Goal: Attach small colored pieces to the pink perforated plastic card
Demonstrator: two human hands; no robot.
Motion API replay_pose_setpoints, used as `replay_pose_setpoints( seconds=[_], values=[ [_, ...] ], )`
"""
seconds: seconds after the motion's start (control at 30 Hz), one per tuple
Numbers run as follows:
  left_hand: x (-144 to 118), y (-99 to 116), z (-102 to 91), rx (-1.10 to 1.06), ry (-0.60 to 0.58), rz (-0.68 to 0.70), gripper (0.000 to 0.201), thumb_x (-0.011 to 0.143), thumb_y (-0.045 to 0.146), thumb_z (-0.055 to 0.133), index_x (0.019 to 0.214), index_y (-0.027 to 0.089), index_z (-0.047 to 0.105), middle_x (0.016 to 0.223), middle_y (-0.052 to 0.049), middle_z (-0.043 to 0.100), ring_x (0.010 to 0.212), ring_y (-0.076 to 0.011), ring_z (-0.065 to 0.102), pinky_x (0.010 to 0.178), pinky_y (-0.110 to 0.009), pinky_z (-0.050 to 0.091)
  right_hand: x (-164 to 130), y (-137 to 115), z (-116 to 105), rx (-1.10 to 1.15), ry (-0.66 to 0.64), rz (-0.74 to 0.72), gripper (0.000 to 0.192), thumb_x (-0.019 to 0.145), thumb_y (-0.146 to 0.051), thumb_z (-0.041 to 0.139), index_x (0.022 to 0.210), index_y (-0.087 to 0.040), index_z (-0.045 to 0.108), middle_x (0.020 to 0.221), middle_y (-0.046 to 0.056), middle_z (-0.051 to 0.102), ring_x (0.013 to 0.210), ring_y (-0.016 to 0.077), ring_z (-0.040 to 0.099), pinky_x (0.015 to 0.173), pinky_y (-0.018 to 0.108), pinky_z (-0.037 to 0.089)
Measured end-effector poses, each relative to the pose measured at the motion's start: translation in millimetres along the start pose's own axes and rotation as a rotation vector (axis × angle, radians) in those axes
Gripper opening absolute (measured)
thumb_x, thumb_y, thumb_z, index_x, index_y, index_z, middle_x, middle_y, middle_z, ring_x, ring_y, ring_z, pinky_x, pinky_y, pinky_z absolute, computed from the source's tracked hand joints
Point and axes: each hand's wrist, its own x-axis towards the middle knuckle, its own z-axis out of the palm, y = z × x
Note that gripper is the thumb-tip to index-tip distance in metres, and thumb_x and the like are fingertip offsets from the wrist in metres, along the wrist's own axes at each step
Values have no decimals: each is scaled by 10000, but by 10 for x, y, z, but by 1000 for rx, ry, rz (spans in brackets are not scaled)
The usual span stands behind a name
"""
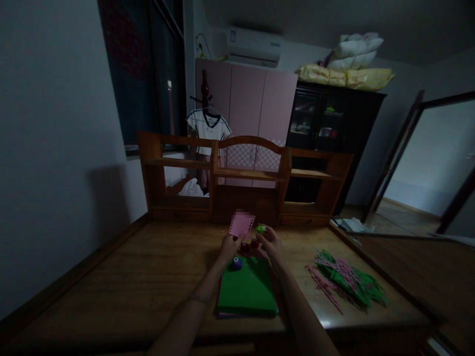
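Your pink paper [241,226], with little holes along its sides, is near the middle of the frame. Your left hand [230,245] pinches its bottom edge. Your right hand [272,243] grips a small green punch [261,229] just beside it. Below, a purple punch [236,264] sits on a green stack of sheets [247,295]. Pink and green strips [347,278] lie messily on the wooden counter [148,272], lower right.
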Motion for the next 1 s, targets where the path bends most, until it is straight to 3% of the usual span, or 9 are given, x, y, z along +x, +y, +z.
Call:
replay_pose_setpoints(
  seconds=[0.23, 0.4, 0.5, 0.67, 1.0],
  values=[
    [-26, 87, 9, 143, 56, 31, 317, 707, 399, 597, 552, 124, 621, 494, -51, 564, 508, -140, 515, 489, -219, 313, -40, -31, 70, -116, -58, -34, 343, 775, -310, 568, 1100, -198, 563, 963, 64, 649, 840, 212, 639, 698, 318, 527],
    [-39, 126, 1, 178, 93, 130, 330, 759, 411, 550, 670, 115, 666, 627, -85, 635, 587, -156, 563, 536, -224, 347, -105, -114, 125, -281, -73, -138, 317, 811, -296, 535, 1111, -198, 549, 925, 57, 652, 782, 198, 646, 665, 295, 525],
    [-59, 150, -12, 168, 97, 98, 362, 773, 436, 534, 719, 108, 677, 628, -91, 641, 591, -162, 569, 534, -224, 349, -122, -120, 133, -343, -57, -173, 318, 828, -301, 522, 1126, -192, 535, 939, 68, 645, 782, 199, 642, 676, 306, 524],
    [-78, 190, -24, 202, 133, 104, 387, 795, 441, 509, 714, 105, 685, 638, -102, 650, 560, -157, 565, 530, -230, 343, -123, -105, 150, -367, -79, -196, 319, 834, -318, 520, 1131, -203, 527, 1019, 83, 625, 845, 215, 637, 701, 323, 528],
    [-99, 235, -24, 166, 140, 108, 387, 794, 455, 522, 685, 120, 684, 600, -96, 636, 594, -170, 586, 539, -230, 342, -147, -172, 193, -364, -137, -221, 289, 845, -305, 510, 1117, -208, 529, 993, 68, 628, 795, 191, 640, 680, 291, 521]
  ],
)
